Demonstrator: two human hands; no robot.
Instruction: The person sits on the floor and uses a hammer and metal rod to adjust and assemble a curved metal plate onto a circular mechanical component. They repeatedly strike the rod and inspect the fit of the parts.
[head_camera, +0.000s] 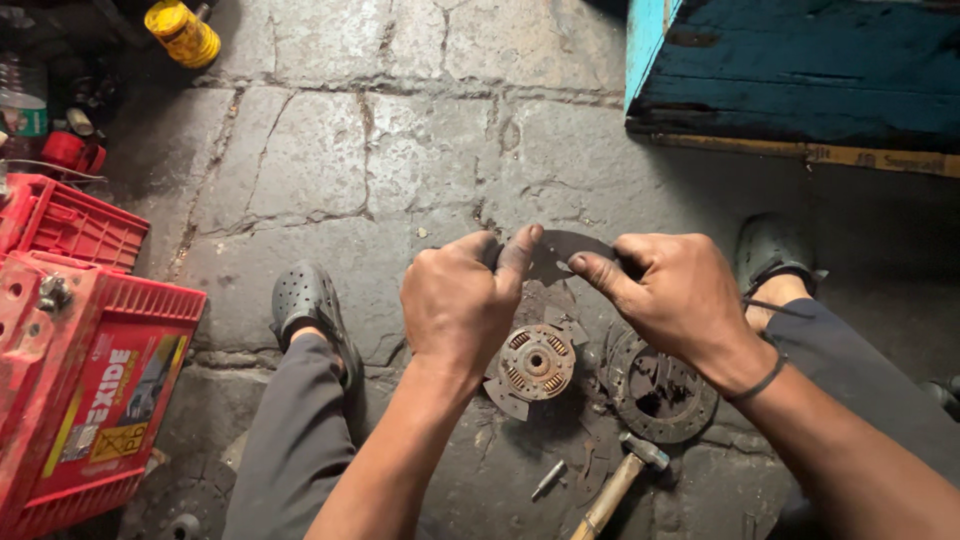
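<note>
A thin curved metal plate (560, 250) is held up between both hands above the stone floor (330, 150). The left hand (462, 300) pinches its left end between thumb and curled fingers; the right hand (665, 292) pinches its right end likewise. Directly below the hands lie a rusty clutch hub (535, 365) and a ring-shaped disc (655, 388), with a hammer (620, 480) nearer the person. A red battery (85, 370) sits far left of the left hand.
</note>
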